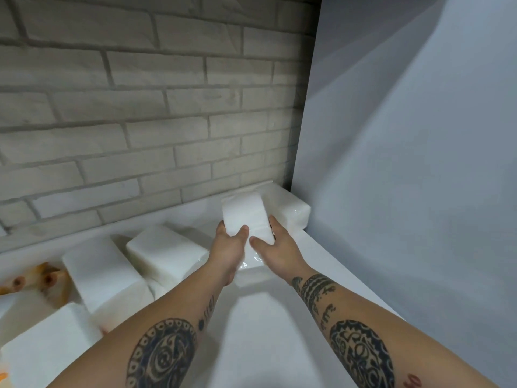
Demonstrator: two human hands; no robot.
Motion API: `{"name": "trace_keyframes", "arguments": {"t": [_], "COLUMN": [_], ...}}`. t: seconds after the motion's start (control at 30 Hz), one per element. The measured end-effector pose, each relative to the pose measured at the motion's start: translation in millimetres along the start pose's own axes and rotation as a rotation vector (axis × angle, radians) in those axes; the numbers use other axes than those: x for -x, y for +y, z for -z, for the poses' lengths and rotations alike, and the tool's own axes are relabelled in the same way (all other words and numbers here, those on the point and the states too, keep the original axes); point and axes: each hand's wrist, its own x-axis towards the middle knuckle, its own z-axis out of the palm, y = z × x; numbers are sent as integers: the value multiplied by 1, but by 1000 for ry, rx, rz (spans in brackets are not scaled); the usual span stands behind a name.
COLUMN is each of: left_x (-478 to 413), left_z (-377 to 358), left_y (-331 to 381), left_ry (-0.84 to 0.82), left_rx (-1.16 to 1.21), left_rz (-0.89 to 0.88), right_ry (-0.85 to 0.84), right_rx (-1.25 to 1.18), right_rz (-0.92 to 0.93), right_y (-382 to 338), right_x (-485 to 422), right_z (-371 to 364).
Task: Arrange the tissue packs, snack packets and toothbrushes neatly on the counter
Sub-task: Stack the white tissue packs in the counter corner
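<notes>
Closest to me are the two forearms, and at the end of them my left hand (229,242) and right hand (275,243) have fingers wrapped round one tissue pack (246,217), held tilted just above the counter (279,317), beside the corner pack (291,210). I reckon the slick wrap could slip, or it'd land crooked and nudge the loose packs (165,252) to the left.

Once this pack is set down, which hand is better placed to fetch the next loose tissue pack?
Left. Both hands hold the tissue pack near the corner, but the loose packs lie on the left hand's side; the right hand is beside the wall.
</notes>
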Motion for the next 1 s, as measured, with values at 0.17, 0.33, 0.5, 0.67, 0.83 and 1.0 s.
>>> {"name": "trace_keyframes", "arguments": {"t": [0.17,0.33,0.5,0.67,0.83,1.0], "left_x": [-23,-43,-66,-81,-103,-120], "left_z": [-14,-27,-35,-39,-47,-54], "left_y": [-21,-43,-59,-63,-59,-49], "left_ry": [31,78,74,87,91,103], "left_rx": [-33,-123,-180,-256,-243,-208], "left_rz": [84,180,276,234,258,292], "right_ry": [6,-71,-79,-22,142,2], "right_rx": [79,125,188,327,594,847], "right_rz": [-22,-69,-53,69,346,465], "right_y": [30,61,87,96,105,110], "right_x": [-15,-38,-62,-91,-100,-114], "right_z": [0,-2,-5,-4,-7,12]}}
